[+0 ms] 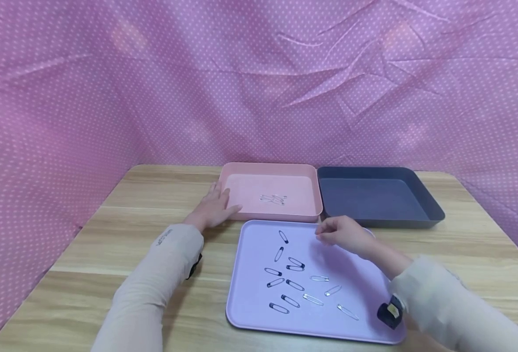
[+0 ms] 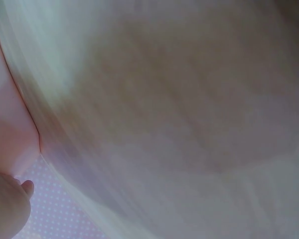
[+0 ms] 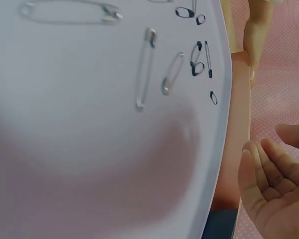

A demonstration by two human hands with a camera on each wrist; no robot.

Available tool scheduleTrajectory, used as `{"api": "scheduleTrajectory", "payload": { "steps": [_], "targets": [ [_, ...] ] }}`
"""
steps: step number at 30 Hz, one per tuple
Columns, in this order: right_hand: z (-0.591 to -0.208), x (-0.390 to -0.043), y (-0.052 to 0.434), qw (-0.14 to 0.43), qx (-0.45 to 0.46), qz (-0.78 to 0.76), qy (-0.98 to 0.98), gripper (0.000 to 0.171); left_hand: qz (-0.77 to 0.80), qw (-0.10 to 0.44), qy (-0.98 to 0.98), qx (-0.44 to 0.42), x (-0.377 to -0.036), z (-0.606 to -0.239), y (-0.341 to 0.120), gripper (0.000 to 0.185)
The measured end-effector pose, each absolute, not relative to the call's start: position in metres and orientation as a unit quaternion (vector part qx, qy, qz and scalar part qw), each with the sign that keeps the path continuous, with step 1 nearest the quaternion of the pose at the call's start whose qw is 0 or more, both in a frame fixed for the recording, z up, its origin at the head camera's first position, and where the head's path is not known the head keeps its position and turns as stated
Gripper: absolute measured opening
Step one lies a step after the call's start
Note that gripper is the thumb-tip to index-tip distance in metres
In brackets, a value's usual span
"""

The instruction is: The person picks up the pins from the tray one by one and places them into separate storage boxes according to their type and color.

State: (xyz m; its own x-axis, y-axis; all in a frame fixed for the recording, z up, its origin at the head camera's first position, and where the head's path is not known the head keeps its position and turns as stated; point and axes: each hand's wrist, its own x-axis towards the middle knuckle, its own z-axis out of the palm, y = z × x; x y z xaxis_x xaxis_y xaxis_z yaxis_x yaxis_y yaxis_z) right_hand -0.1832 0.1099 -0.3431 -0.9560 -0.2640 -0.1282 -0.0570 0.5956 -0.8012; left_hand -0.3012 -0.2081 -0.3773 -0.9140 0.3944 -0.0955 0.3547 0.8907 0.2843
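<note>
My left hand point(image 1: 212, 208) rests at the left wall of a pink tray point(image 1: 272, 216), fingers spread and fairly straight. Several silver safety pins point(image 1: 273, 199) lie in that tray. My right hand point(image 1: 347, 235) hovers over the far edge of a lavender tray point(image 1: 248, 293). Its fingers bend loosely, and in the right wrist view the thumb stands apart from them with nothing between. On the lavender tray lie several black safety pins point(image 1: 294, 285), mostly to the left, and several silver safety pins point(image 3: 150, 39) toward the middle and right. The left wrist view catches only part of the left hand point(image 2: 9, 206).
A dark grey tray point(image 1: 373, 195) stands right of the pink one, behind the lavender tray. All three sit on a wood-grain table point(image 1: 109, 254). Pink dotted cloth point(image 1: 241, 98) hangs behind and along the sides.
</note>
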Motion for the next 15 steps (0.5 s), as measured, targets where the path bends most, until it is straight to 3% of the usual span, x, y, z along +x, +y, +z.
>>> {"api": "scheduleTrajectory", "payload": {
  "steps": [15],
  "targets": [
    [-0.354, -0.180, 0.124, 0.149, -0.158, -0.413, 0.885, 0.014, 0.131, 0.068, 0.970, 0.191, -0.314, -0.374, -0.203, 0.079]
  ]
}}
